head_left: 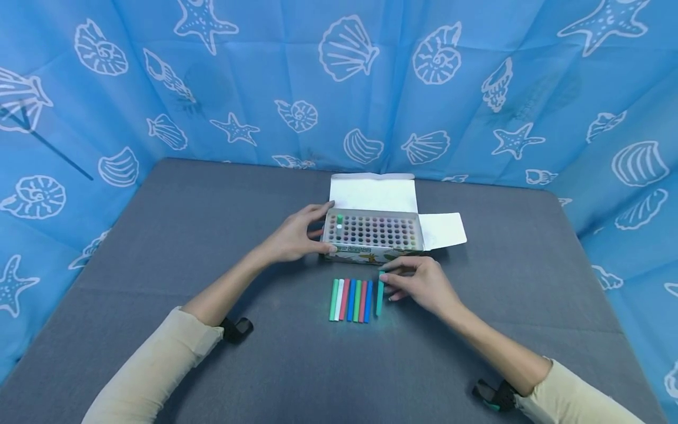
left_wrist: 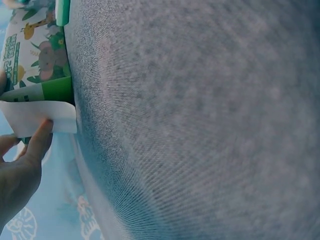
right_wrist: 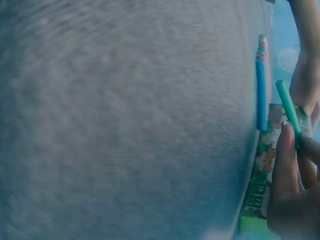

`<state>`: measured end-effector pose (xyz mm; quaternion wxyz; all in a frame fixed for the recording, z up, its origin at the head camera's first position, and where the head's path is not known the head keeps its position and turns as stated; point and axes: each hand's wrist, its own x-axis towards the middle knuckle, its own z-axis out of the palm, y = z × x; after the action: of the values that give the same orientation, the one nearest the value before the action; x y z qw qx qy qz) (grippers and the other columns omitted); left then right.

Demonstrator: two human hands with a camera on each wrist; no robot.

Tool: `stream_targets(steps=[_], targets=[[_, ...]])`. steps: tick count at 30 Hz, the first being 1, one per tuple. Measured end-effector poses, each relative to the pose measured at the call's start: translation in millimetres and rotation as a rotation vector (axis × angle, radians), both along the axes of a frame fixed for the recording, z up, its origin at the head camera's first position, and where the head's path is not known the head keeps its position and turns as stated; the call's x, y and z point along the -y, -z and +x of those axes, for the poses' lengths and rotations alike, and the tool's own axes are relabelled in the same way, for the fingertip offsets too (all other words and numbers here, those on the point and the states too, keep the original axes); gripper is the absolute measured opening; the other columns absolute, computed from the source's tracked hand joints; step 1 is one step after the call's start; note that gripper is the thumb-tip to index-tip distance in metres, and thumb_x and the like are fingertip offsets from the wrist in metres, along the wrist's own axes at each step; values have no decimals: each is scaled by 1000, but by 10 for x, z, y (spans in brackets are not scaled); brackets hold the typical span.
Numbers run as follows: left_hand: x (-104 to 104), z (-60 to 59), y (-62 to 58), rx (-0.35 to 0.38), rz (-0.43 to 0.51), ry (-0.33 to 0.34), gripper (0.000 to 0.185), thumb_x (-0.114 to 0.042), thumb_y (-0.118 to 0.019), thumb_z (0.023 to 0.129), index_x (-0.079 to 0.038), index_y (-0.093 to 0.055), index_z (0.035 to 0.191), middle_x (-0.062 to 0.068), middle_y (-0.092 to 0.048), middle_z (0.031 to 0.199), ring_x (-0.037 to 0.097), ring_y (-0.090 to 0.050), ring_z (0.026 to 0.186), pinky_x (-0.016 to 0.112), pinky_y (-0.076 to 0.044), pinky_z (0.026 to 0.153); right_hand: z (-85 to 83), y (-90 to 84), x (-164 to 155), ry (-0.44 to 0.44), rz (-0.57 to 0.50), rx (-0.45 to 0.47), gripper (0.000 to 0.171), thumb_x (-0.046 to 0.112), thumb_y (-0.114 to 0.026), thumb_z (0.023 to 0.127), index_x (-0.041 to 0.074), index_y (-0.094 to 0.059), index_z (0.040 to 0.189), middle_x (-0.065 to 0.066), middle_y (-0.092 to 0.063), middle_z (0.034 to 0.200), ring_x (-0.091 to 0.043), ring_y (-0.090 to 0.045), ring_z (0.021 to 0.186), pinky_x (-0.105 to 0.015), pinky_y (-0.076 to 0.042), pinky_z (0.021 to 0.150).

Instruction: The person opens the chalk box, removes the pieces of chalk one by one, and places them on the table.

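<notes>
Chalk box (head_left: 373, 235): braced by left hand (head_left: 294, 238). Teal chalk stick (head_left: 380, 294): pinched by right hand (head_left: 421, 284), apparently joining the aligned chalk row (head_left: 351, 300).

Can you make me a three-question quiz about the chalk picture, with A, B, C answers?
1. Where is the row of chalk sticks?
A. inside the box
B. on the table in front of the box
C. on the blue curtain

2. What colour is the stick that the right hand holds?
A. teal
B. yellow
C. black

3. How is the chalk box?
A. closed
B. upside down
C. open, flaps up

Answers:
1. B: the sticks lie side by side on the grey table, nearer than the box.
2. A: the fingers pinch a teal stick at the right end of the row.
3. C: the white flaps stand open and chalk tips show inside, while the left hand rests on the box's left end.
</notes>
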<state>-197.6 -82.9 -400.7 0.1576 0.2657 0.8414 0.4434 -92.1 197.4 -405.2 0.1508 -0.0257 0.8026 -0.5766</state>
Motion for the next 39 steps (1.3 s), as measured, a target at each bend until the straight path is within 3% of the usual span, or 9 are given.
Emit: stream_targets(steps=[10, 18, 29, 39], targets=[[7, 3, 3, -5, -5, -2, 96, -20, -82, 84, -17, -23, 159, 20, -30, 154, 36, -49, 131, 32, -52, 102, -42, 151, -21, -19, -8, 75, 24, 6, -72, 91, -6, -71, 112, -15, -74, 89, -27, -73, 76, -37, -65, 68], [-2, -2, 9, 1, -11, -7, 96, -20, -82, 84, -18, -22, 159, 19, -29, 154, 36, -51, 129, 31, -52, 101, -73, 210, -37, -29, 57, 66, 22, 11, -74, 90, -3, -75, 106, -12, -75, 86, -23, -73, 72, -33, -65, 67], [-1, -1, 10, 10, 6, 2, 95, -18, -82, 84, -17, -23, 159, 19, -29, 154, 36, -50, 130, 30, -52, 102, -70, 187, -56, -28, 71, 84, 22, 10, -73, 91, -4, -75, 108, -12, -75, 86, -22, -74, 72, -33, -64, 67], [7, 3, 26, 15, 8, -1, 95, -19, -81, 85, -18, -22, 159, 19, -27, 155, 36, -52, 128, 32, -53, 101, -103, 79, -54, -74, -24, 84, 27, 8, -71, 93, -9, -69, 113, -18, -74, 91, -25, -73, 75, -38, -65, 71]])
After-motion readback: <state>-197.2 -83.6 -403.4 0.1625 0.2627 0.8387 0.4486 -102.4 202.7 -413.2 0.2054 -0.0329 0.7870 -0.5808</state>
